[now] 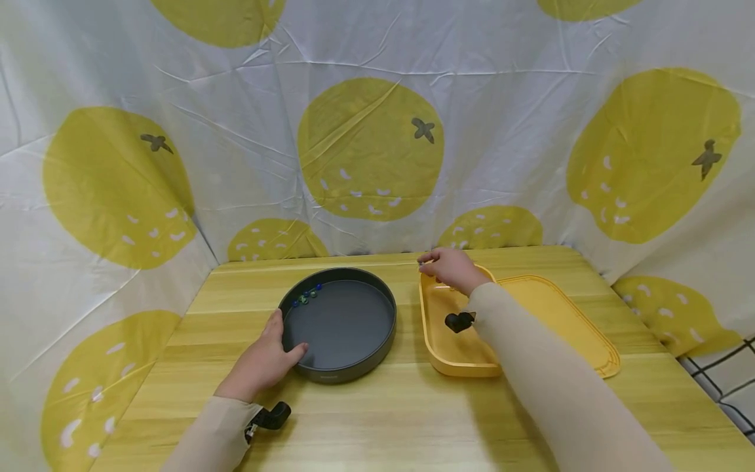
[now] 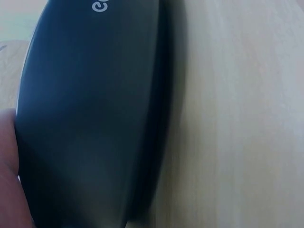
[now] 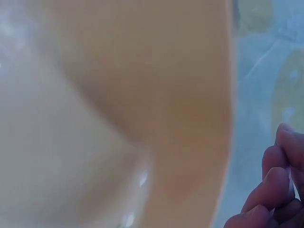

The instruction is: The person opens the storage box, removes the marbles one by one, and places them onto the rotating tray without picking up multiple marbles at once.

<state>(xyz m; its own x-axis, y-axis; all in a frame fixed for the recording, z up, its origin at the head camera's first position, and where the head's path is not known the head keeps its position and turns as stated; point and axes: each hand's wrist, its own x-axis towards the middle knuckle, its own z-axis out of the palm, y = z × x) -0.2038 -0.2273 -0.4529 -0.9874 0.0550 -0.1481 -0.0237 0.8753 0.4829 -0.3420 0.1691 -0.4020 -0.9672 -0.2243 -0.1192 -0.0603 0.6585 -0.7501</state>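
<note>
A dark grey round pan (image 1: 348, 321) sits on the table, with several small blue and green glass marbles (image 1: 303, 299) gathered along its far left inner edge. My left hand (image 1: 265, 357) grips its left side, thumb over the rim and fingers along the outer wall. In the left wrist view the pan's wall (image 2: 90, 109) fills much of the picture. My right hand (image 1: 451, 269) is over the far left corner of a yellow rectangular container (image 1: 463, 370). Its fingers are bent together and pinch a small bluish marble, mostly hidden. The sleeve covers part of the container.
To the container's right lies a flat yellow lid (image 1: 566, 321), partly behind my right forearm. A white cloth with yellow fruit prints (image 1: 371, 151) hangs behind the wooden table (image 1: 377, 419). A gap of table separates pan and container.
</note>
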